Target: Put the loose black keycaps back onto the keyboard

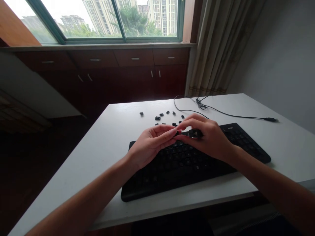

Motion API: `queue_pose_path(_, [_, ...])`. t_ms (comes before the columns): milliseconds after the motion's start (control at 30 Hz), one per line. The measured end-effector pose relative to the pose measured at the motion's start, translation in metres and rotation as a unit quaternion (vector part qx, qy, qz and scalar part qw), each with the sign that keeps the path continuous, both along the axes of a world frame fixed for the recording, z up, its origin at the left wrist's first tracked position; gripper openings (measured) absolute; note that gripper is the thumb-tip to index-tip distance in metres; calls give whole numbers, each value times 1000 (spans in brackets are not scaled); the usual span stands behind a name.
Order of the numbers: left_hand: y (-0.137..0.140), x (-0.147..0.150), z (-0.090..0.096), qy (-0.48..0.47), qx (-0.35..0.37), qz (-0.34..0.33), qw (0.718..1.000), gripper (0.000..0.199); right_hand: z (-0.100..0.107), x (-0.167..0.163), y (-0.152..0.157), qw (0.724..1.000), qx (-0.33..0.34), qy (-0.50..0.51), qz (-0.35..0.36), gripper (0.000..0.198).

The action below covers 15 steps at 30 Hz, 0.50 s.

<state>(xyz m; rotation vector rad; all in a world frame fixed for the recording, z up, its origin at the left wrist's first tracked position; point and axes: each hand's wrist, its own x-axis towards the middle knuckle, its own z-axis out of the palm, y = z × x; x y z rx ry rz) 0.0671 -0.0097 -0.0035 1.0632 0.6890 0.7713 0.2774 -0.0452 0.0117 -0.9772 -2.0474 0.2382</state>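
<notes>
Above a black keyboard (172, 167), my two hands meet at the fingertips. The thumb and fingers of my left hand (150, 144) pinch a small black piece (177, 133), which looks like a keycap and is mostly covered by the fingers. My right hand (206, 134) is closed in a pinch against the same spot, with a bit of red showing between the fingertips. A dark object (195, 132) shows inside the curl of my right hand; its kind cannot be made out. Several loose black keycaps (157, 118) lie scattered just beyond the hands.
The keyboard lies at a slant on a white table (98, 147). Its black cable (228, 113) runs along the back right, bundled partway, ending in a plug (270, 119). One keycap (141, 113) sits apart at left. Behind stand dark red cabinets (118, 80) below a window.
</notes>
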Motion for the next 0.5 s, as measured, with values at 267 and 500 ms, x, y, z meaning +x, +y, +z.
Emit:
queue_pose_path(267, [0, -1, 0, 13, 44, -28, 999, 22, -3, 2, -10, 998, 58, -25, 20, 23])
queue_pose_path(500, [-2, -1, 4, 67, 144, 1, 987, 32, -9, 13, -35, 990, -114, -69, 36, 16])
